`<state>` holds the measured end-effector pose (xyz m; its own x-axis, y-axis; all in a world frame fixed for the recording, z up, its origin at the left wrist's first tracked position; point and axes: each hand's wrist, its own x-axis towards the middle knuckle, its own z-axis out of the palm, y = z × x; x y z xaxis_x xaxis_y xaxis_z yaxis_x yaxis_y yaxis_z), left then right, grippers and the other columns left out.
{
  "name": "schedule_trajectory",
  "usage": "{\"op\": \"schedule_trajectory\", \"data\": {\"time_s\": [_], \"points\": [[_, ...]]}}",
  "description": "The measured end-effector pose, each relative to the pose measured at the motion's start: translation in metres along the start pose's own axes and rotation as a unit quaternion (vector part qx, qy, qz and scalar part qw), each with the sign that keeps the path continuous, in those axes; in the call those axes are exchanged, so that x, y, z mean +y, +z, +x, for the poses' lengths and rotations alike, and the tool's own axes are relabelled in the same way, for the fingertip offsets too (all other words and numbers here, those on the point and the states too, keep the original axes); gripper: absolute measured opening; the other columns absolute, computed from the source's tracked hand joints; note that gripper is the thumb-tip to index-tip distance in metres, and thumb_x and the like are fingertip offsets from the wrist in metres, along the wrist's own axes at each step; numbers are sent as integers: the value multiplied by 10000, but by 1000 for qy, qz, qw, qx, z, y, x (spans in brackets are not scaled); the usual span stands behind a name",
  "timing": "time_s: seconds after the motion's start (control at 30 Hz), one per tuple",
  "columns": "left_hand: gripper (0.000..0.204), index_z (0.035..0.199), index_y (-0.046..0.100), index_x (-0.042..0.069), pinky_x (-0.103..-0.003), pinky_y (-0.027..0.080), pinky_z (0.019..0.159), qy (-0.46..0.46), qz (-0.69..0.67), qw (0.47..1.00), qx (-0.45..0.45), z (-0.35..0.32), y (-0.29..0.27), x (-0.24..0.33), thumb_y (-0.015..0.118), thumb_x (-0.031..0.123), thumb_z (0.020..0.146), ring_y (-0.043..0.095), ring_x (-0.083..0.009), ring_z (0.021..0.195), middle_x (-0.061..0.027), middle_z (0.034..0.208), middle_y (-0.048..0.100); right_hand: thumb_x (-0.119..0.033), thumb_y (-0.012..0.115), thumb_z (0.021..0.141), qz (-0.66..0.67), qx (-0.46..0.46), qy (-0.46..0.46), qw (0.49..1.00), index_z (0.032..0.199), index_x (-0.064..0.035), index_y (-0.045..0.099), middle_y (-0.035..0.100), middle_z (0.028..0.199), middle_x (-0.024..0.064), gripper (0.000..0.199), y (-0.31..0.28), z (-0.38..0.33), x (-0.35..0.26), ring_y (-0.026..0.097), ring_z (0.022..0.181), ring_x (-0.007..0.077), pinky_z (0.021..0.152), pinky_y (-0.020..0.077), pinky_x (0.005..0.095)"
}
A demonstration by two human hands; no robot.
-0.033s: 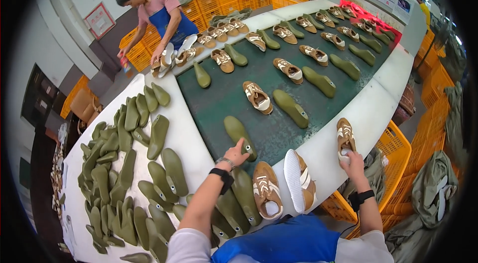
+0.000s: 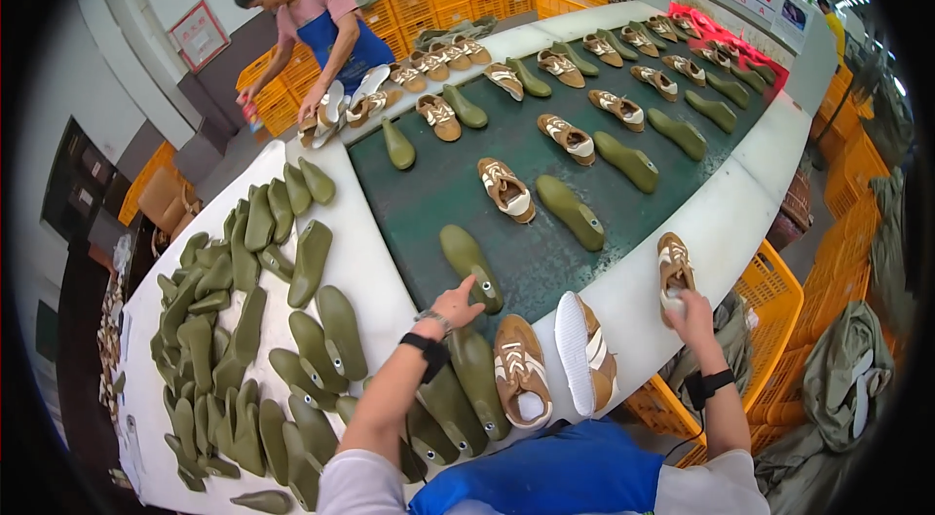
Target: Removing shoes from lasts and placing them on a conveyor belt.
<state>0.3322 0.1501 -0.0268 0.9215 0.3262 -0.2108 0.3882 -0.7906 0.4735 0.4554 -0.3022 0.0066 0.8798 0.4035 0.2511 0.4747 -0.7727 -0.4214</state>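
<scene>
My left hand [image 2: 454, 308] is closed at the heel end of an olive-green shoe last [image 2: 462, 254] at the near edge of the dark green surface. Thumb and forefinger touch its left side; the other fingers are mostly hidden. On the right, my right hand [image 2: 692, 317] grips the heel opening of a brown sneaker [image 2: 672, 260] with white stripes, over the white border. Between my arms, another brown sneaker [image 2: 519, 364] stands upright close to me. Beside it a sneaker with its white sole [image 2: 575, 359] showing lies on its side.
Many green lasts [image 2: 224, 330] lie heaped on the white tabletop at left. Sneakers and lasts stand in rows across the green surface [image 2: 429, 193]. A person in a blue apron [image 2: 336, 42] handles shoes at the far left. Yellow crates [image 2: 779, 305] stand at right below the table.
The view has shifted very slightly. Both my hands stay at the same last and sneaker.
</scene>
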Motion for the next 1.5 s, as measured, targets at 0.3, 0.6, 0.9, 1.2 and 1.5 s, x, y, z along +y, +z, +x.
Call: {"op": "schedule_trajectory", "data": {"time_s": [0.3,0.6,0.9,1.2,1.5], "points": [[546,1266,437,81,-400,497,723,12,-75,997,-7,-236,-94,17,638,252,788,616,-345,809,-180,893,637,-200,671,737,159,-260,-267,914,1007,-71,596,626,849,111,308,-43,182,-234,615,763,231,671,478,340],[770,1245,464,65,-570,296,944,-134,107,969,177,-325,14,5,685,512,658,379,-430,1166,-234,1225,441,-279,645,677,-15,-296,-318,900,1055,-192,648,646,997,98,388,207,235,-392,618,924,284,822,492,378],[796,1324,397,123,-574,185,1035,-212,97,963,139,-329,39,8,682,482,674,315,-370,1267,-197,1332,398,-6,531,768,59,-285,-221,931,1066,-87,571,524,1125,182,311,313,206,-383,574,991,334,833,483,403],[844,1286,416,76,-601,207,984,-167,113,967,157,-329,38,-1,653,578,650,365,-410,1195,-227,1255,425,-110,562,691,-109,-409,-350,836,1009,-138,653,646,1010,110,332,182,223,-325,614,934,295,809,487,393],[900,1352,311,84,-590,106,1030,-153,95,975,132,-322,44,-12,709,475,646,337,-368,1236,-209,1282,412,-220,602,775,-2,-415,-316,853,1073,-61,608,653,919,139,338,4,172,-208,618,852,290,753,481,380]]}}
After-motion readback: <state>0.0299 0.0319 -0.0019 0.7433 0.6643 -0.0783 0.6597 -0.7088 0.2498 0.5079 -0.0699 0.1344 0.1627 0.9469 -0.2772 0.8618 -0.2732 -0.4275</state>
